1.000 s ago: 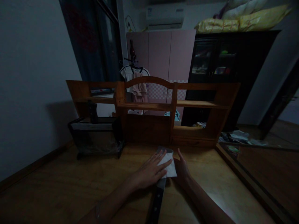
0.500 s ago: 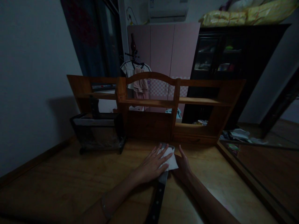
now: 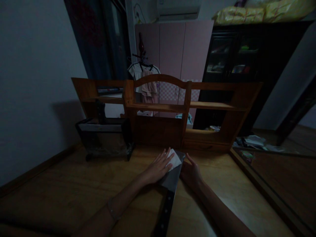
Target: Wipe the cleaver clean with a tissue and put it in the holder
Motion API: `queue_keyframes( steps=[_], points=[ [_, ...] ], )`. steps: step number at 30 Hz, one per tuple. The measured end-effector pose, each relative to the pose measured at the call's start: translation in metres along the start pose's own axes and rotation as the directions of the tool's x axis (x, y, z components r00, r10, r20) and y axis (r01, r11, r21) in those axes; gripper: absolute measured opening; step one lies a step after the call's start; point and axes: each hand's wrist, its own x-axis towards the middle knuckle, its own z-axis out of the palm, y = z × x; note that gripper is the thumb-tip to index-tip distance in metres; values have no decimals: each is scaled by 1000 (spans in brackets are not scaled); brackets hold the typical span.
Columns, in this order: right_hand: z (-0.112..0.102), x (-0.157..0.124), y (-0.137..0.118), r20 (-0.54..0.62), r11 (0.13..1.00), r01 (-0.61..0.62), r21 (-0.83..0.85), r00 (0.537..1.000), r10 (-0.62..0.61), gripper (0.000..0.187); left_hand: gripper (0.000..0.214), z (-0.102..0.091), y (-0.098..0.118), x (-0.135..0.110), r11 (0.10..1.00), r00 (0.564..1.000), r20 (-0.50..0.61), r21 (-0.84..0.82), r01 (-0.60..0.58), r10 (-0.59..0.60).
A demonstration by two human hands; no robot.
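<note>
A cleaver [image 3: 171,179] with a wide metal blade and a black riveted handle lies in front of me, its handle pointing toward me. My left hand [image 3: 158,169] holds a folded white tissue [image 3: 175,160] against the upper part of the blade, fingers extended over it. At the blade's right edge, near its far corner, my right hand [image 3: 191,172] grips the cleaver with the thumb raised. Some of the right fingers are hidden behind the blade.
On the wooden tabletop [image 3: 61,184], a black-framed knife rack [image 3: 105,126] stands at the left with a dark handle [image 3: 100,112] sticking up. A wooden shelf unit [image 3: 158,108] runs along the back. The raised table edge [image 3: 261,187] is at the right.
The tissue and my left hand have shifted left and slightly away from me across the blade, uncovering more metal. My right hand remains at the blade's right edge.
</note>
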Motion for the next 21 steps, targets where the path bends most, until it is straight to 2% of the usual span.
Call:
queue_keyframes(
  steps=[6, 9, 15, 21],
  points=[
    [-5, 6, 3, 26, 1000, 17, -21, 1000, -17, 33, 55, -3, 4, -2, 998, 994, -103, 44, 37, -32],
    [-6, 10, 7, 38, 996, 84, -3, 996, -83, 27, 55, -12, 14, 0, 995, 987, -157, 103, -15, 31],
    [-5, 15, 7, 4, 988, 128, 88, 992, -129, 25, 47, -28, 32, -3, 981, 985, -24, 94, -170, 173],
    [-10, 14, -1, 48, 992, 123, 7, 991, -123, 28, 48, -32, 53, -10, 959, 955, 91, -6, -284, 284]
  ],
)
